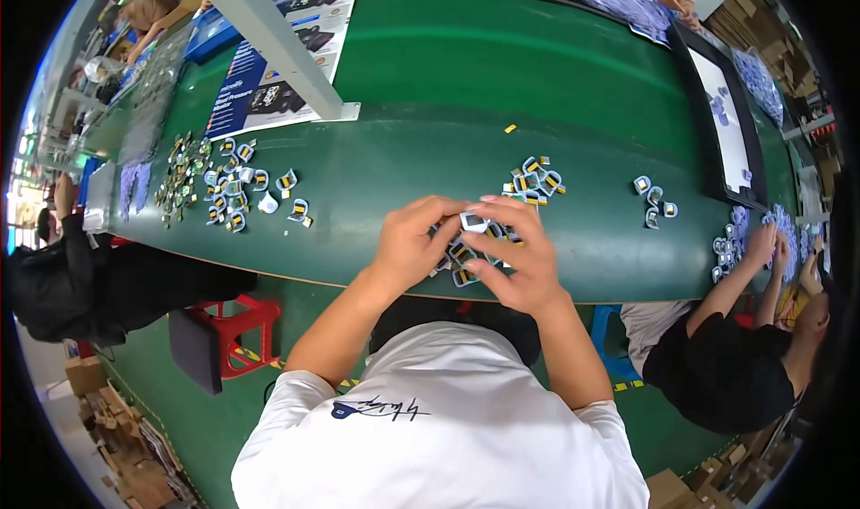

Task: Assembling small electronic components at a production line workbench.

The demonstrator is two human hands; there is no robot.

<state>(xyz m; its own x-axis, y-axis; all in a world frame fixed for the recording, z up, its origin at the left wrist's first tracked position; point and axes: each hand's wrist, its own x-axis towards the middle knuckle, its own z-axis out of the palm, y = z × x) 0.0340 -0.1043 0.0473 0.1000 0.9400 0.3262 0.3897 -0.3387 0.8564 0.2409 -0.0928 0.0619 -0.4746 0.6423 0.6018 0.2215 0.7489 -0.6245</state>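
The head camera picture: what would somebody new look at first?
Probably the left hand and right hand in the middle, fingers around a small white piece. The big green table stretching across the upper half stands out too. So does the bright red stool on the floor at the left.

Long green tabletop (385, 164): at left, scattered small green boards (184, 173) beside a heap of pale casings (235, 188); mid-table, another cluster (534, 181); at right, a few more casings (655, 196) and a black-rimmed white tray (733, 146).
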